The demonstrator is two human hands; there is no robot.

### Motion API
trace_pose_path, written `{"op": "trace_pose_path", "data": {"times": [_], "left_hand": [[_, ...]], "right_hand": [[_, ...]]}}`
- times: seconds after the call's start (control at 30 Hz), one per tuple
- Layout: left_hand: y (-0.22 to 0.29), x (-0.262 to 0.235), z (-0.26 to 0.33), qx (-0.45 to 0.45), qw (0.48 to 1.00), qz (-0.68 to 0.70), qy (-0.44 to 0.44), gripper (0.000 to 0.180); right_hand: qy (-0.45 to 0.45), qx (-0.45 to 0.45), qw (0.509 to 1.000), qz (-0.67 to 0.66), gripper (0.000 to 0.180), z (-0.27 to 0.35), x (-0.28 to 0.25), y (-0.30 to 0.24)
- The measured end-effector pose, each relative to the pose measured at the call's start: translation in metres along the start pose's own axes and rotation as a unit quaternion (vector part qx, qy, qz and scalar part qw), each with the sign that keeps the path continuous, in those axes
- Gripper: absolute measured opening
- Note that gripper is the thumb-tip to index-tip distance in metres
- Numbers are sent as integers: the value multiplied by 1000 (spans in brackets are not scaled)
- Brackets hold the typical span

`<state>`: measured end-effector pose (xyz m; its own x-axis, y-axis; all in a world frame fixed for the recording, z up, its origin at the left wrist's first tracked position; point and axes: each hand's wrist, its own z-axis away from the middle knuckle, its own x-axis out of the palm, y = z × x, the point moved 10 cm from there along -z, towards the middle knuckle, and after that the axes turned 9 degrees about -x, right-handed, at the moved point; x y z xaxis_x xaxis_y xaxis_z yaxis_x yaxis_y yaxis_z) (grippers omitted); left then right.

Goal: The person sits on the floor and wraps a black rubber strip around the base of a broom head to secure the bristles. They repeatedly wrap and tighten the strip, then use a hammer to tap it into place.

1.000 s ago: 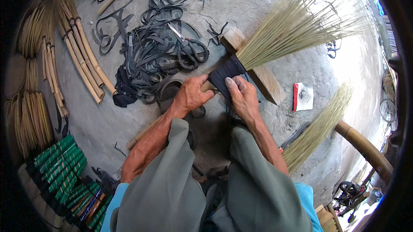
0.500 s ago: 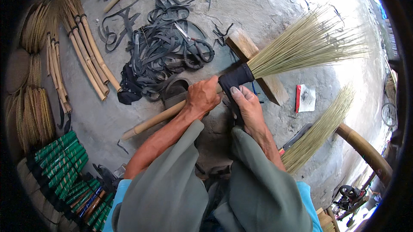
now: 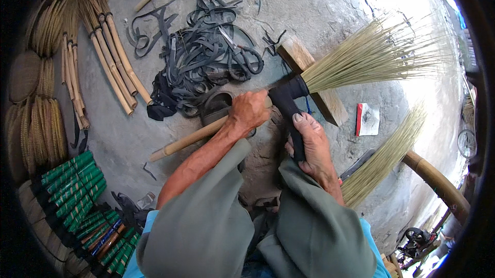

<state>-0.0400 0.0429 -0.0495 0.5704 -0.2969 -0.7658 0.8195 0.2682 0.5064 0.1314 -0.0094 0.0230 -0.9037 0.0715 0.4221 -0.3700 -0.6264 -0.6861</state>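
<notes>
A bamboo broom handle slants up from the lower left. My left hand is closed around it near its upper end. Beyond that fist, a black band wraps the neck of the broom, and pale straw bristles fan out to the upper right. My right hand pinches the loose length of the black strip, thumb on top, and the strip runs taut from the neck down into the fingers. A wooden block lies under the bristles' base.
Scissors rest on a tangled heap of dark strips. A second straw bundle lies at right over a knife, near a red-and-white packet. Bamboo-handled brooms and green-wrapped handles lie at left.
My right hand has moved down and away from the broom neck, and a longer stretch of strip shows between them. My left hand keeps its grip on the handle. The whole view has shifted slightly.
</notes>
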Motion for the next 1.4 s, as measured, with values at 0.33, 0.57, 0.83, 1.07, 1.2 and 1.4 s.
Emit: {"op": "trace_pose_path", "data": {"times": [0.33, 0.57, 0.83, 1.07, 1.2, 1.4], "left_hand": [[31, -47, 43, 245, 944, 143, 171, 42], [29, -47, 47, 273, 933, 157, 175, 32], [19, -43, 32, 228, 943, 193, 145, 24], [14, -73, 10, 155, 962, 116, 192, 51], [4, -45, 7, 11, 991, 72, 112, 53], [-6, -18, 1, -14, 994, 104, 21, 46]], "right_hand": [[-4, -76, 967, 243, 25, -21, -37, 25], [23, -281, 866, 412, 30, -28, -40, -18], [42, -181, 922, 340, 37, -62, -56, 29], [-14, -230, 916, 328, 38, -103, -14, 13], [-26, -212, 928, 304, 37, -110, -7, 6], [-1, -338, 840, 424, 29, -78, 0, -29]]}}
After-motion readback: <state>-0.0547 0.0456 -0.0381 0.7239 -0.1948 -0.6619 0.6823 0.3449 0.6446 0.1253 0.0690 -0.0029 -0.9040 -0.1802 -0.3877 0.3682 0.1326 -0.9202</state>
